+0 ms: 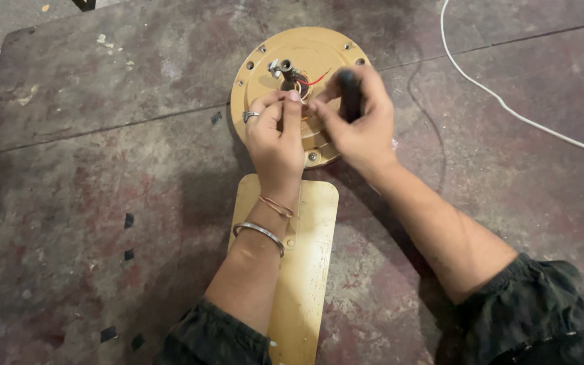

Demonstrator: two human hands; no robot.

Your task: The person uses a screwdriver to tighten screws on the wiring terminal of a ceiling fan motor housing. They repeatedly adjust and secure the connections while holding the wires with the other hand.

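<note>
Gold-painted metal is lying before us on the stained floor [69,203]: a fan blade [305,270] at six o'clock, the round motor housing [265,74] at twelve. Our left hand [275,138] is pinching the wires [311,82] beside the centre shaft [286,69]; our right hand [359,122] is clenching a black tool handle [350,94]. Only one blade is showing and the wires are lying bare. A white cable [508,105] is trailing at two o'clock.

The motor housing [299,67] and blade [305,270] look like gold-painted metal, smooth with a dull sheen. The floor [103,169] is rough, stained concrete. The bangle [259,231] is polished metal.
</note>
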